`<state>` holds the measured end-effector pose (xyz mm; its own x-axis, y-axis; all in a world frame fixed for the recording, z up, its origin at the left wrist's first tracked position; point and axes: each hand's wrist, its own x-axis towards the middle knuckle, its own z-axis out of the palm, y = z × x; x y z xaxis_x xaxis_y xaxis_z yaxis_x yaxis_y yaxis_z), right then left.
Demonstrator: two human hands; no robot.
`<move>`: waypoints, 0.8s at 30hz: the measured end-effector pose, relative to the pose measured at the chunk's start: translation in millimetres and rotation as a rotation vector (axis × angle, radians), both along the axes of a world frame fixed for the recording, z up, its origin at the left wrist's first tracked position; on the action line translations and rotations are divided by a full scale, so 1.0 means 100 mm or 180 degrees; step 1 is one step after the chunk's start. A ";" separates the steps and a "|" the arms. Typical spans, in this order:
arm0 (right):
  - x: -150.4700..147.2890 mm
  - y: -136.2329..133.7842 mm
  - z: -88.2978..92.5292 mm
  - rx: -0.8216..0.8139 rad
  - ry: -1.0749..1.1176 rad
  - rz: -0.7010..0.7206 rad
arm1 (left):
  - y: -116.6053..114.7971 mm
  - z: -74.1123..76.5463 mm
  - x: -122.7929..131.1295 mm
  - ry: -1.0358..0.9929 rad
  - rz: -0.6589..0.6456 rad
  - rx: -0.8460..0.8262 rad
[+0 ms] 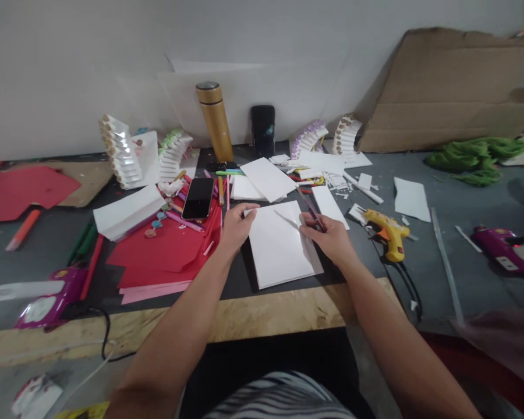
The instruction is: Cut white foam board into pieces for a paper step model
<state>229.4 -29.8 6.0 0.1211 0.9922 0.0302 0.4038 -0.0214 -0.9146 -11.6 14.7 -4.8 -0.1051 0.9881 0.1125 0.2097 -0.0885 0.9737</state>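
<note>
Hold the paper (280,250) steady, your left grip (239,225) pinching its far-left corner, your right grip (329,235) closed around a slim tool (310,210).

Both our forearms come up from the lower part of the view and lean inward, the left forearm (186,308) toward the right and the right forearm (388,317) toward the left. They are bare as far as we can see them. Our left hand (236,226) has the index finger reaching to the right, and the thumb lies just beside it, in a pinch. Our right hand (329,235) has its fingers bent inward, in a grip. The two hands are near each other but not touching, and both wrists look rather straight.
</note>
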 end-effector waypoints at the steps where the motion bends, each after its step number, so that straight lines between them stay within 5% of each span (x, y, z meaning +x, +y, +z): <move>1: 0.02 -0.01 -0.01 0.0096 -0.0179 -0.0117 | 0.01 0.00 -0.01 0.0035 -0.0003 -0.0004; 9: 0.02 -0.12 0.08 0.0687 -0.0739 -0.0350 | -0.01 0.04 -0.01 0.0071 -0.0024 -0.0080; 16: 0.03 -0.06 0.04 0.0394 0.0388 -0.0551 | -0.05 0.14 -0.01 -0.1079 -0.0377 -0.0366; 24: 0.03 -0.03 -0.03 0.0203 0.0918 -0.0586 | -0.07 0.14 -0.02 -0.0933 -0.0358 -0.0246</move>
<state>232.3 -32.8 2.9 0.3105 0.9501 0.0299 0.1231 -0.0090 -0.9924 -13.3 7.5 9.1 -0.0117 0.9998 0.0178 -0.0875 -0.0188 0.9960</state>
